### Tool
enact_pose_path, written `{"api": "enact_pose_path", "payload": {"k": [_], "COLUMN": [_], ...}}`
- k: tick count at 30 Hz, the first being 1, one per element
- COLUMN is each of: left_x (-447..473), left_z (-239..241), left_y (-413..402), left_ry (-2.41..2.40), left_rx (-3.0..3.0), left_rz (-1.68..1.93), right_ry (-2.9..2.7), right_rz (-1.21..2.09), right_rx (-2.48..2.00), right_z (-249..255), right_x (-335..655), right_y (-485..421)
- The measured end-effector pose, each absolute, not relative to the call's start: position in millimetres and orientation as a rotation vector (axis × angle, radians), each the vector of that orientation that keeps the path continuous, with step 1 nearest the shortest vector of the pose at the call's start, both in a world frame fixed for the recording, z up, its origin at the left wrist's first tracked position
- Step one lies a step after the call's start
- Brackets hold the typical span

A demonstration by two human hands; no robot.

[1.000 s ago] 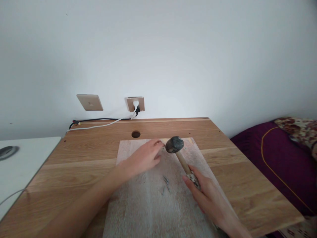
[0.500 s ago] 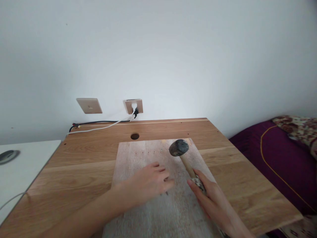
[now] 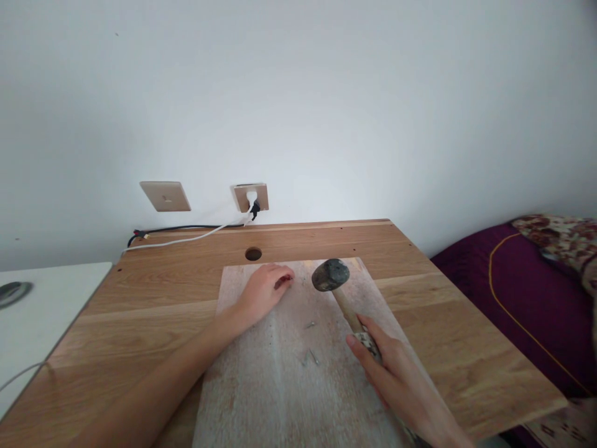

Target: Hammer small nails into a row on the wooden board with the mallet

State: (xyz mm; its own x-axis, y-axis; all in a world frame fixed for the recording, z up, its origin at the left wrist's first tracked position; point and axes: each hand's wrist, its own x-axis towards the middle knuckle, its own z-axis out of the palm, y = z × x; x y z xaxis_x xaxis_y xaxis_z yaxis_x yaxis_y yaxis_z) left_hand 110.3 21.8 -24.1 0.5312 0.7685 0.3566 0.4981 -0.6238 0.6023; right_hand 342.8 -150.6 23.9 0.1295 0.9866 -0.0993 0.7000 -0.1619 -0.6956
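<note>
My right hand point(image 3: 392, 367) is wrapped round the wooden handle of a mallet point(image 3: 331, 275), which has a dark, worn, rounded head. The mallet head is over the far right part of a pale, whitish wooden board point(image 3: 261, 398). My left hand point(image 3: 265, 289) is at the board's far left part, with its fingers curled and pressed together. Whatever lies between those fingertips is too small to make out. Loose nails point(image 3: 314, 356) lie on the middle of the board, with another nail point(image 3: 310, 324) a little farther back. A small nail point(image 3: 303, 281) shows just left of the mallet head.
Beneath the board is a wooden desk point(image 3: 429, 311) with a round cable hole point(image 3: 253, 254). White and black cables point(image 3: 186, 241) run along its back to a wall socket point(image 3: 252, 198). A white surface point(image 3: 56, 311) adjoins at left; purple fabric point(image 3: 471, 286) is at right.
My left hand has moved away from the middle of the board to its far left part, uncovering the loose nails. My right hand and the mallet have shifted slightly left.
</note>
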Motion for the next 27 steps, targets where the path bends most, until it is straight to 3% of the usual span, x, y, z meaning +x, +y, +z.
{"api": "enact_pose_path", "payload": {"k": [27], "left_x": [113], "left_z": [-21], "left_y": [23], "left_ry": [1.126], "left_rx": [2.205], "left_rz": [0.777], "right_ry": [-1.775], "right_rz": [0.875], "right_rx": [-1.817], "right_z": [15], "right_x": [318], "right_y": [-128]}}
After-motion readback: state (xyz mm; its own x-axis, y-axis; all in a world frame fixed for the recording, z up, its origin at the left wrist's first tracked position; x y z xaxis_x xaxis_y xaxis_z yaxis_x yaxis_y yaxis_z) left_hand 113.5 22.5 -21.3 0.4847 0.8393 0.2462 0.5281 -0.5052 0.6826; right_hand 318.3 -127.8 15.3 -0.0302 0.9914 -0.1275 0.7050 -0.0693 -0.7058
